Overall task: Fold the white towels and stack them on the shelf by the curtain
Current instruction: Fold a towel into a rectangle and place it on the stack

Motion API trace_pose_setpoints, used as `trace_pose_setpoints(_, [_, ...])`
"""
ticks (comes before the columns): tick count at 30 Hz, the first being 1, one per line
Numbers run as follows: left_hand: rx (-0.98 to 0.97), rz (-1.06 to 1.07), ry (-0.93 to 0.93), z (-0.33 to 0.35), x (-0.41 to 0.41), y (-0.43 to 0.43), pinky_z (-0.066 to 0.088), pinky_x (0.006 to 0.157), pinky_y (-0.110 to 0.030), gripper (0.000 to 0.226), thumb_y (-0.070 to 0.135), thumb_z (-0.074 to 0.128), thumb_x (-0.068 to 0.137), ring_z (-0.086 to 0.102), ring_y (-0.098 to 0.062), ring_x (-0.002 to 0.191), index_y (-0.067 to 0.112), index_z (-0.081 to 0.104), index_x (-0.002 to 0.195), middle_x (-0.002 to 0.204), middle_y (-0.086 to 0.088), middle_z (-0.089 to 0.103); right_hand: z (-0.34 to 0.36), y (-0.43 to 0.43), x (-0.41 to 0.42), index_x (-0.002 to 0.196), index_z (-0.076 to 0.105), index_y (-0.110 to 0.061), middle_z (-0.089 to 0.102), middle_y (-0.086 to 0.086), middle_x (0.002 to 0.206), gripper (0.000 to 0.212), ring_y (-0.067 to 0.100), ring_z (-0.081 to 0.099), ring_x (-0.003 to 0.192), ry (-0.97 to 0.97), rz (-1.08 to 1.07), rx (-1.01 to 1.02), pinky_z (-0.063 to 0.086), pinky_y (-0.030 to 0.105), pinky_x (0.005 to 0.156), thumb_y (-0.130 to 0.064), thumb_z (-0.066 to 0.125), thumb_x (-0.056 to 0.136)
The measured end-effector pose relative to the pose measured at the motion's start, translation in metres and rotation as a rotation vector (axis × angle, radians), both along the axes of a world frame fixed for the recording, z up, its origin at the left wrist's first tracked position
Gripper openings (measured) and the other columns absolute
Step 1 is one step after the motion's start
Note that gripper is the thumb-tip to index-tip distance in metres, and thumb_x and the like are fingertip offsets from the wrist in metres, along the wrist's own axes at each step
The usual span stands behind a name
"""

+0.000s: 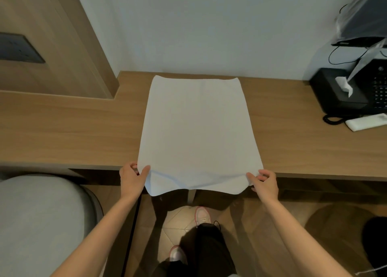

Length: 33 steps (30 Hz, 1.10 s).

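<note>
A white towel (198, 130) lies spread flat on the wooden desk (73, 130), running from the wall to the front edge, where its near end hangs a little over. My left hand (133, 179) pinches the near left corner between thumb and fingers. My right hand (265, 183) pinches the near right corner the same way. Both hands are at the desk's front edge. No shelf or curtain is in view.
A black telephone (343, 94) with a coiled cord, a black tissue box and a white remote (366, 122) sit at the desk's right end, below a plastic-wrapped screen (364, 15). A grey chair (41, 224) stands at lower left. A wooden panel (52, 35) rises at the back left.
</note>
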<state>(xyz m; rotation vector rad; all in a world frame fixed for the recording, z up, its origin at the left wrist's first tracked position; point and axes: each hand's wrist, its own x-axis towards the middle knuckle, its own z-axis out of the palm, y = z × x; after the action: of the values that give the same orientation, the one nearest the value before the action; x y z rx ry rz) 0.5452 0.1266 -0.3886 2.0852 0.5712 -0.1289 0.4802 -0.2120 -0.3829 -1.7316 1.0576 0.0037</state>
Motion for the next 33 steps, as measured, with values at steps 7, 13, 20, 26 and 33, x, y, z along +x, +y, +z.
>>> trace_pose_setpoints(7, [-0.306,0.135,0.070,0.000,-0.008,-0.010,0.041,0.085,-0.031,0.048,0.011,0.066,0.087,0.049,-0.020,0.100,0.010,0.028,0.117,0.110,-0.009,0.047,0.008,-0.008,0.002,0.115,0.048,-0.012,0.054,0.003,0.099,0.041,0.018,0.052,0.092,0.072,0.193,-0.113,0.042,0.029,0.078,-0.023,0.072,0.084])
trace_pose_setpoints(13, [-0.300,0.068,0.154,-0.001,-0.005,-0.008,0.042,0.087,-0.035,0.044,0.020,0.059,0.092,0.052,-0.029,0.112,-0.002,0.043,0.127,0.122,-0.016,0.054,0.004,-0.008,0.007,0.120,0.045,-0.003,0.049,0.007,0.115,0.048,0.027,0.050,0.113,0.184,0.183,-0.047,0.043,0.032,0.088,-0.023,0.071,0.085])
trace_pose_setpoints(20, [-0.337,0.028,0.186,0.000,-0.003,-0.004,0.043,0.093,-0.042,0.041,0.023,0.055,0.095,0.052,-0.030,0.112,0.003,0.044,0.129,0.126,-0.016,0.054,0.000,-0.007,0.008,0.124,0.049,-0.003,0.052,0.012,0.130,0.044,0.030,0.047,0.123,0.155,0.040,0.136,0.042,0.040,0.098,-0.019,0.067,0.088])
trace_pose_setpoints(26, [-0.355,0.081,0.206,-0.001,-0.002,0.004,0.044,0.093,-0.042,0.037,0.028,0.047,0.099,0.052,-0.029,0.113,0.005,0.047,0.127,0.126,-0.014,0.055,0.000,-0.013,-0.003,0.095,0.058,-0.011,0.061,0.008,0.101,0.022,0.011,0.052,0.078,0.011,0.055,-0.081,0.041,0.019,0.060,-0.029,0.067,0.087])
trace_pose_setpoints(33, [-0.336,0.094,0.195,-0.002,-0.004,0.015,0.043,0.095,-0.042,0.035,0.028,0.041,0.101,0.052,-0.027,0.113,0.005,0.048,0.127,0.125,-0.014,0.054,-0.016,-0.016,-0.006,0.109,0.053,-0.006,0.057,0.015,0.119,0.016,0.025,0.051,0.103,0.128,-0.087,-0.097,0.041,0.033,0.087,-0.014,0.055,0.095])
